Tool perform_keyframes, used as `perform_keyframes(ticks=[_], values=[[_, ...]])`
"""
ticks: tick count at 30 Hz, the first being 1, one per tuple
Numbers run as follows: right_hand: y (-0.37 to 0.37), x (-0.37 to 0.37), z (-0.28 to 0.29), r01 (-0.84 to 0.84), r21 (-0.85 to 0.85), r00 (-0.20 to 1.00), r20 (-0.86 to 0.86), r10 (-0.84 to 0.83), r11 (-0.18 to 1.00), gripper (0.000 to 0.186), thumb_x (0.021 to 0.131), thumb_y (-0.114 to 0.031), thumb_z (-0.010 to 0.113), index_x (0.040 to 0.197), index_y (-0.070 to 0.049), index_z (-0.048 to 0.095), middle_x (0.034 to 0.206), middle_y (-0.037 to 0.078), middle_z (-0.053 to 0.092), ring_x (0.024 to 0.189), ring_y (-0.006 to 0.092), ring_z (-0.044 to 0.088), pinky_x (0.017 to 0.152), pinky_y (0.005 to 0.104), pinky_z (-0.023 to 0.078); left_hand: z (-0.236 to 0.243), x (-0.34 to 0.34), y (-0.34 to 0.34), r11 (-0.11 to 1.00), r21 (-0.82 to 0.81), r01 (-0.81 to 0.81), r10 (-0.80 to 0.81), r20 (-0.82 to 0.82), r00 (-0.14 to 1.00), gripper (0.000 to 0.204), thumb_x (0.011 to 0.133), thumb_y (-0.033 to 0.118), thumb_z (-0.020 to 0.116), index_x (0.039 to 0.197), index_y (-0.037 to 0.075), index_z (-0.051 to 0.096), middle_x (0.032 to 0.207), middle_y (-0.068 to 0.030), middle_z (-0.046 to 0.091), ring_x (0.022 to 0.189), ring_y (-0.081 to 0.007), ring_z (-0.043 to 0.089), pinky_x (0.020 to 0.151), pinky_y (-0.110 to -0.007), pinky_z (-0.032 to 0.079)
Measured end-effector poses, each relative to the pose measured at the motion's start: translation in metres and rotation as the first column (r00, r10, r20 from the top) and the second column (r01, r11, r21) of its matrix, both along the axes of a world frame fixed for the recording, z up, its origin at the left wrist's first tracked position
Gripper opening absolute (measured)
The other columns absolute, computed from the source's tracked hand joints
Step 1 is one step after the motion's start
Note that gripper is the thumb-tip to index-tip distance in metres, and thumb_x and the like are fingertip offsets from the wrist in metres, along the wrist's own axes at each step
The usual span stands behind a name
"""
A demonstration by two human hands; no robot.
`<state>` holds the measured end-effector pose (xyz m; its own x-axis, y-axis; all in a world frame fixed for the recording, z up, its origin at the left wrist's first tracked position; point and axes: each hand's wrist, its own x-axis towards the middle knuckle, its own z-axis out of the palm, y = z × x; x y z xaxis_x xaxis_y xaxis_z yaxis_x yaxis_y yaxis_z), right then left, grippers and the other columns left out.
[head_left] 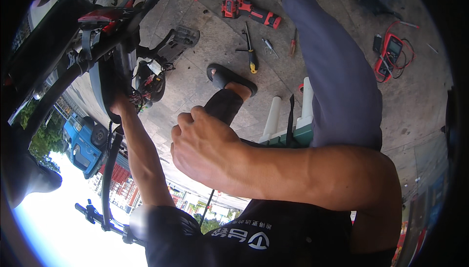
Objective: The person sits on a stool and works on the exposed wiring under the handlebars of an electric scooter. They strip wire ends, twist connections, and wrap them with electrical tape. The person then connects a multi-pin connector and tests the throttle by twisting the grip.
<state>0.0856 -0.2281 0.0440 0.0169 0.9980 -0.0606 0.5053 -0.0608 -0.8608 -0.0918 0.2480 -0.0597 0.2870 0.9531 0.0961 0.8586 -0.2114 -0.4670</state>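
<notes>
On the left, my left hand [118, 105] reaches into a black two-wheeled vehicle [105, 79], against a curved black part. Its fingers are hidden behind that part. Close by, a bundle of loose wires [141, 96] with a white connector [155, 67] hangs from the vehicle. My right hand [205, 145] is in the middle, in front of my body, with its fingers curled closed. Its back faces the view, so whatever lies inside the fingers cannot be seen. The right hand appears apart from the vehicle.
On the paving lie a red and black cordless drill [246, 8], a yellow-and-black-handled tool [251, 57], a red-handled screwdriver [293, 45] and a red multimeter [390, 54] with leads. Beneath me is a green stool [304, 136] with white legs. A blue truck [80, 142] stands beyond.
</notes>
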Motion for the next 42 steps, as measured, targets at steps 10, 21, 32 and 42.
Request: perform_keyframes(ticks=[10, 21, 32, 42], values=[[0.006, -0.008, -0.002, 0.016, -0.002, 1.000, 0.007, -0.016, 1.000, 0.019, 0.088, -0.018, 0.059, 0.094, -0.008, 0.073, 0.090, 0.005, 0.067, 0.092, 0.0195, 0.059, 0.077, 0.0333, 0.043, -0.001, -0.029, 0.026, 0.904, -0.138, 0.405, -0.428, -0.272, 0.862, 0.065, 0.087, 0.059, 0.059, 0.112, 0.000, 0.069, 0.110, -0.0099, 0.072, 0.102, -0.0258, 0.068, 0.090, -0.039, 0.052], [0.015, -0.013, -0.001, 0.024, -0.004, 1.000, 0.018, -0.024, 1.000, 0.018, 0.087, -0.019, 0.060, 0.093, -0.009, 0.073, 0.091, 0.005, 0.067, 0.094, 0.0205, 0.059, 0.077, 0.0344, 0.043, 0.003, 0.000, -0.009, 0.993, -0.107, -0.055, 0.084, 0.295, 0.952, 0.054, 0.088, 0.054, 0.061, 0.103, 0.003, 0.073, 0.097, -0.0061, 0.073, 0.086, -0.0190, 0.069, 0.077, -0.036, 0.054], [0.015, -0.016, -0.003, 0.040, 0.003, 0.999, 0.004, -0.040, 0.999, 0.018, 0.088, -0.019, 0.059, 0.091, -0.009, 0.074, 0.090, 0.005, 0.067, 0.093, 0.0205, 0.059, 0.076, 0.0349, 0.043, -0.006, -0.034, 0.020, 0.944, -0.318, 0.090, 0.204, 0.774, 0.599, 0.023, 0.089, 0.024, 0.068, 0.097, 0.003, 0.068, 0.087, -0.0083, 0.068, 0.073, -0.0205, 0.065, 0.060, -0.032, 0.053], [0.021, -0.019, -0.005, 0.041, -0.008, 0.999, -0.004, -0.041, 0.999, 0.018, 0.087, -0.017, 0.059, 0.091, -0.008, 0.073, 0.091, 0.006, 0.067, 0.093, 0.0210, 0.060, 0.077, 0.0344, 0.043, -0.030, -0.080, 0.082, 0.777, -0.171, 0.605, -0.560, 0.250, 0.790, 0.019, 0.090, 0.016, 0.063, 0.107, 0.009, 0.065, 0.102, -0.0093, 0.069, 0.084, -0.0215, 0.067, 0.073, -0.037, 0.057]])
